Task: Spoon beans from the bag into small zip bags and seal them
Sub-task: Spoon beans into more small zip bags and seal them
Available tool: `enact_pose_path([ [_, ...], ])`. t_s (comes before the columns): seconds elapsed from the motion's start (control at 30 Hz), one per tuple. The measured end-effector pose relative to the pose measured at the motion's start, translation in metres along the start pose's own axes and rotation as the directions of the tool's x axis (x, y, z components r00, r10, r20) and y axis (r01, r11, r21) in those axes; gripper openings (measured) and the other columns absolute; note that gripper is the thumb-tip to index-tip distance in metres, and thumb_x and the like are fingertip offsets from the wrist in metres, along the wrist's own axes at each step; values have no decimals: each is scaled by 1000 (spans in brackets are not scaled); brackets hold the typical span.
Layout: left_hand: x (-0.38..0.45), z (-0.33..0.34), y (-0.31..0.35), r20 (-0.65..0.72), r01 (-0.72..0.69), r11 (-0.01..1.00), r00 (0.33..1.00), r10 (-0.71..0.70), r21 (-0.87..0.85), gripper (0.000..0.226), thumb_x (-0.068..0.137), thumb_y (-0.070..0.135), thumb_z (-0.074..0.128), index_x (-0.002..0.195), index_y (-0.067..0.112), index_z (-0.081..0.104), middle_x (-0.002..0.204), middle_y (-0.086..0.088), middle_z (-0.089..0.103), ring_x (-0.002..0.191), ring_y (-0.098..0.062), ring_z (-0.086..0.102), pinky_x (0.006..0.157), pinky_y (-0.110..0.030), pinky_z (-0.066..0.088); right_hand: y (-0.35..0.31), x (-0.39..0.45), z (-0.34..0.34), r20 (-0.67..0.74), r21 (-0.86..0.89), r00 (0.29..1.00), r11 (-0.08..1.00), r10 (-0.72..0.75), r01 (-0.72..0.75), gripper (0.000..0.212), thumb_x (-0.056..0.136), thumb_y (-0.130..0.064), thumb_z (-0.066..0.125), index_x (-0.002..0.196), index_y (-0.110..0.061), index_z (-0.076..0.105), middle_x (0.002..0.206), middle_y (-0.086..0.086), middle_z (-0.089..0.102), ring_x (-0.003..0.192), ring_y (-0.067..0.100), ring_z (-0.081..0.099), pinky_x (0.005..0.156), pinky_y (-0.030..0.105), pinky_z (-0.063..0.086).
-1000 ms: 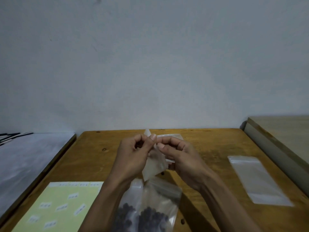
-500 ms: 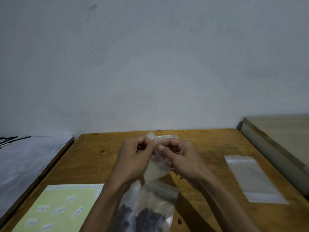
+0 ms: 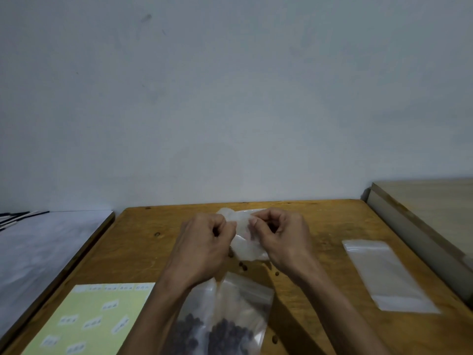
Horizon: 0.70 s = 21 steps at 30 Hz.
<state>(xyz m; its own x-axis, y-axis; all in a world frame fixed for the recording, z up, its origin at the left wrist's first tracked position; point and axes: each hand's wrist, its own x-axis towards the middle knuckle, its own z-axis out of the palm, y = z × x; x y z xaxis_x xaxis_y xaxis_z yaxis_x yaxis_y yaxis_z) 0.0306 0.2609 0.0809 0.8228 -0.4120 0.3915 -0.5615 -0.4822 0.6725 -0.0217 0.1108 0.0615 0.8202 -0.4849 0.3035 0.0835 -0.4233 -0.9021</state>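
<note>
left hand (image 3: 204, 242) and right hand (image 3: 279, 234) pinch small zip bag (image 3: 245, 242) top edge, raised above table (image 3: 320, 226), beyond bean bag (image 3: 225, 319); risk: thin film slips, mouth stays closed.

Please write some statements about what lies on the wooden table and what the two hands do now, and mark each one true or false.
1. Both hands pinch the small zip bag above the table. True: left hand and right hand each have a grip on it.
2. The bean bag lies at the far edge by the wall. False: it lies near the person, below the hands.
3. A flat clear bag lies to the right, untouched. True.
4. The label sheet is red. False: it is pale yellow-green.
5. A spoon is held in the right hand. False: no spoon is visible.
</note>
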Motion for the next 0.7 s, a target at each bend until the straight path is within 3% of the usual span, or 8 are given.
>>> enact_pose_path([
  [0.07,3,-2,5,-60,0,998,998,3,63,43,83,25,63,54,2,42,48,-9,36,45,-12,33,45,-38,38,-5,1,0,-29,-56,999,998,-33,31,8,92,-20,71,85,-19,75,66,-11,72,61,-3,67,51,14,49],
  [0.23,15,-13,18,-103,106,985,990,-93,135,44,73,21,65,39,15,38,42,0,31,43,-18,35,45,-36,41,-14,-7,4,176,-20,965,980,-194,200,18,88,-12,70,91,-24,58,83,-13,66,70,7,68,57,30,56],
  [0.33,15,-23,17,-92,87,988,993,-75,131,49,74,29,75,40,15,42,40,5,36,41,-13,36,45,-31,39,-10,-3,1,232,-122,955,968,-185,218,28,92,-5,63,88,-31,70,84,-17,67,76,1,69,55,17,52],
  [0.4,11,-29,12,-35,39,999,999,-39,6,50,65,59,81,55,19,54,51,11,50,47,-6,44,49,-26,41,-3,1,-4,228,-138,964,976,-137,171,32,93,-3,60,97,-30,77,94,-19,70,82,0,69,56,11,49],
  [0.47,9,-35,2,68,19,999,997,-21,37,71,45,76,81,96,31,62,95,15,60,84,-3,55,71,-23,48,4,4,-7,211,31,976,998,-53,48,28,93,-3,62,96,-24,79,104,-9,73,90,9,71,63,18,55],
  [0.53,7,-36,-6,284,-29,975,958,-36,221,122,34,74,87,141,40,37,139,17,38,128,-6,37,105,-32,42,6,2,-7,233,292,971,949,45,-114,15,90,-2,70,95,-12,80,104,10,75,88,25,72,69,37,59],
  [0.57,6,-35,-8,365,-69,961,931,-34,267,135,35,71,89,149,41,23,147,18,29,136,-7,28,113,-36,36,6,1,-7,256,379,963,909,78,-175,12,86,-1,74,96,-7,79,102,19,74,83,31,70,69,43,56],
  [0.7,5,-26,-10,446,-152,934,895,-8,323,119,48,64,86,147,40,25,135,18,40,120,-12,46,100,-38,47,5,-1,-9,308,359,944,905,115,-227,24,80,15,71,94,-4,78,91,18,76,75,29,70,66,45,59],
])
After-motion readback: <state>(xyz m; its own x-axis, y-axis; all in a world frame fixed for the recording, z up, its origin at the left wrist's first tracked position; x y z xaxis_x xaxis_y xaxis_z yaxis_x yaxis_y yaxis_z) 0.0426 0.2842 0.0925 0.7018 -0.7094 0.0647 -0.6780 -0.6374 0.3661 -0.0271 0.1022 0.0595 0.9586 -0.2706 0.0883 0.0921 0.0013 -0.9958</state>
